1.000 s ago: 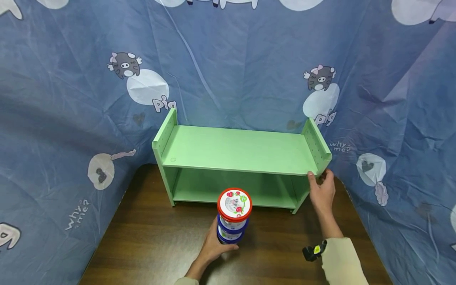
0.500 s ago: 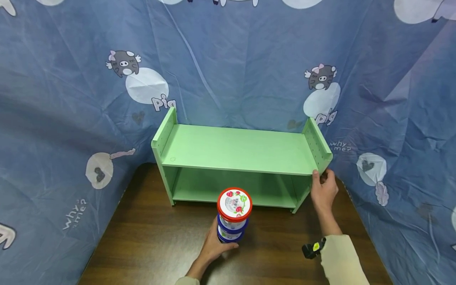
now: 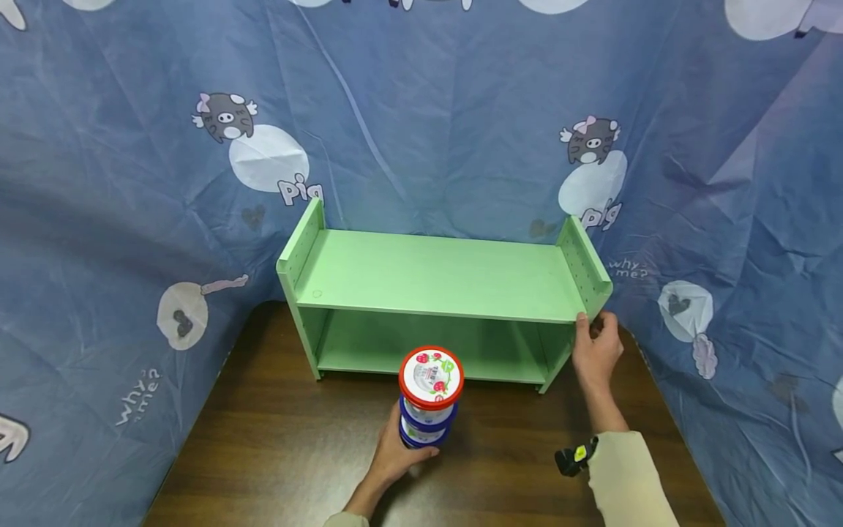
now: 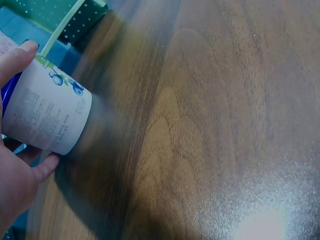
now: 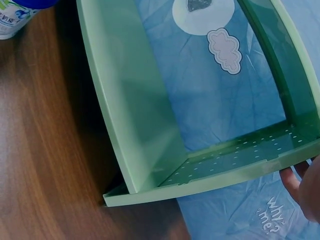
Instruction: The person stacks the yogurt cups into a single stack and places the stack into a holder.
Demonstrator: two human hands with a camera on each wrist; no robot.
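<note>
In the head view my left hand (image 3: 388, 450) holds a stack of round tubs, its fingers and thumb around the lower part. The top tub has a red lid (image 3: 431, 377) printed with strawberries; blue rims (image 3: 428, 421) show below. The left wrist view shows a white tub (image 4: 50, 107) with blueberries on its side, between the thumb and fingers of that hand (image 4: 20, 180). My right hand (image 3: 597, 351) grips the right side panel (image 3: 586, 271) of a green two-tier shelf (image 3: 437, 278), thumb at the front edge, fingertips partly hidden behind the panel.
The shelf stands on a brown wooden table (image 3: 263, 439), at its back. Blue curtain cloth (image 3: 421, 110) with pig prints hangs behind and along both sides. The lower shelf board (image 3: 375, 344) lies partly behind the tub stack in the head view.
My right hand has slid slightly to the right along the shelf's corner, its thumb now closer to the side panel. My left hand and the tubs stay in place.
</note>
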